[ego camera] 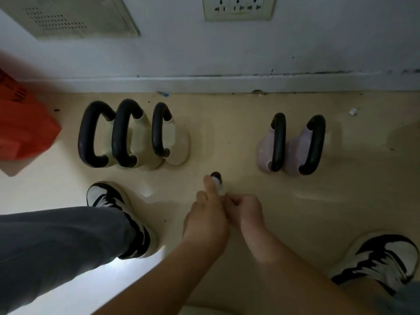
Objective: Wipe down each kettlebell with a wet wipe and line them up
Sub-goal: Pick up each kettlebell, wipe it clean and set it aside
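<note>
Left hand point(205, 214) and right hand point(245, 209) pinch small item point(217, 178); cream kettlebells point(141, 142), lilac kettlebells point(295, 153), red bag point(25, 133) ahead

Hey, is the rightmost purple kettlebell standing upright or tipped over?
Upright: the rightmost purple kettlebell sits on its base on the floor, with its black handle arching over the top.

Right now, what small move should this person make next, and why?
Probably finish pulling the small white item apart or open; it may be the wipe, though that's unclear. Both the left hand and right hand pinch it, and none of the five kettlebells is being touched.
</note>
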`<state>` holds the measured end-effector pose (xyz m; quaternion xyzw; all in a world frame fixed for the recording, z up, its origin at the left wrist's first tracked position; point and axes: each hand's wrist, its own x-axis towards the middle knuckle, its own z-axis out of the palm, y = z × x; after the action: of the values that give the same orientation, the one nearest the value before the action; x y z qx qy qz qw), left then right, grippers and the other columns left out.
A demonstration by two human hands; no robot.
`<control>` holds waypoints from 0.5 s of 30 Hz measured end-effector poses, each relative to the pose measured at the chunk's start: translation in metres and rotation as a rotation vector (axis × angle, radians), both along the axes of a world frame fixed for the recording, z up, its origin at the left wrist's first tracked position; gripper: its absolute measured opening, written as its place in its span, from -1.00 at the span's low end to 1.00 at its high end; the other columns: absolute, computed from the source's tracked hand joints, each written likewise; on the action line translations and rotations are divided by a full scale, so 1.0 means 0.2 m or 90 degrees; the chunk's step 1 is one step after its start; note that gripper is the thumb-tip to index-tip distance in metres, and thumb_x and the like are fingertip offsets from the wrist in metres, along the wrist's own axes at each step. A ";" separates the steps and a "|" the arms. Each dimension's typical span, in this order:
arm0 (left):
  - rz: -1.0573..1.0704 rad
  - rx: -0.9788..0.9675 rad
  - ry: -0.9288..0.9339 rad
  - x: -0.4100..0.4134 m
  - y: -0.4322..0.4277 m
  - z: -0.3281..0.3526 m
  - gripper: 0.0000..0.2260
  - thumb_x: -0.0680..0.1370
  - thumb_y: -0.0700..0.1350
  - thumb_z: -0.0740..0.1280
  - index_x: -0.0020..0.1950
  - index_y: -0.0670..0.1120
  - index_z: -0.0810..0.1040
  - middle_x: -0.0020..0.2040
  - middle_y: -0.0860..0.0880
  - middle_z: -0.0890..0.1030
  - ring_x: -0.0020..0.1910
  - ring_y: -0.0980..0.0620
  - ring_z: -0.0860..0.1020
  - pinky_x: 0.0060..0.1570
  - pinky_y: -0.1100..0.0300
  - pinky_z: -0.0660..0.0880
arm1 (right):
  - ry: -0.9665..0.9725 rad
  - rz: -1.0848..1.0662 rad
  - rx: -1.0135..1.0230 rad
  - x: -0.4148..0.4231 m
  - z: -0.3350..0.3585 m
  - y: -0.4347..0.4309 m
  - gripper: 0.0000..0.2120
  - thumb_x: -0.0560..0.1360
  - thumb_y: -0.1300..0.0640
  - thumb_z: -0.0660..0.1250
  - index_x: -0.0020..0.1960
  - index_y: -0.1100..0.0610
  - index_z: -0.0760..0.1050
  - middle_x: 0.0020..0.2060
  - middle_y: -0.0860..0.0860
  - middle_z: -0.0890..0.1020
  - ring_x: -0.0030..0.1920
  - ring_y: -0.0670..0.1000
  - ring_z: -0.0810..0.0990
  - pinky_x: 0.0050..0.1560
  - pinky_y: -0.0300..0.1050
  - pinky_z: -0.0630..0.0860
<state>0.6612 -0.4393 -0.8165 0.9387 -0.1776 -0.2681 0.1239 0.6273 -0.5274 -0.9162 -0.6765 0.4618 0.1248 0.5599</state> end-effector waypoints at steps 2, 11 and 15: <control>-0.037 0.017 -0.054 -0.06 0.05 -0.01 -0.37 0.64 -0.06 0.10 0.57 0.03 -0.24 0.15 -0.08 0.45 -0.06 -0.02 0.53 -0.10 0.08 0.55 | 0.004 -0.005 0.012 0.01 -0.01 0.01 -0.72 0.46 -0.13 0.42 0.01 0.03 0.73 -0.13 0.00 0.76 -0.07 0.03 0.72 0.01 -0.05 0.65; -0.156 0.226 0.108 0.43 -0.31 -0.06 -0.73 0.60 -0.15 0.21 0.29 -0.11 0.48 0.21 -0.11 0.55 0.15 -0.14 0.56 0.09 0.01 0.53 | -0.010 -0.031 0.025 0.01 0.01 -0.02 -0.80 0.50 0.05 0.42 -0.29 0.04 0.70 -0.44 -0.05 0.66 -0.35 -0.04 0.57 -0.18 -0.02 0.57; -0.259 0.352 0.158 0.48 -0.42 -0.12 -0.73 0.61 -0.19 0.21 0.28 -0.18 0.54 0.27 -0.13 0.55 0.22 -0.18 0.55 0.10 0.03 0.51 | 0.003 -0.031 0.053 0.01 0.05 -0.03 -0.87 0.50 0.13 0.41 -0.03 0.07 0.73 -0.16 0.04 0.75 -0.10 0.07 0.69 0.04 0.01 0.64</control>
<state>0.7564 -0.5228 -0.8408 0.8425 -0.2649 -0.4372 -0.1699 0.6289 -0.5335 -0.9052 -0.6409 0.4740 0.1317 0.5893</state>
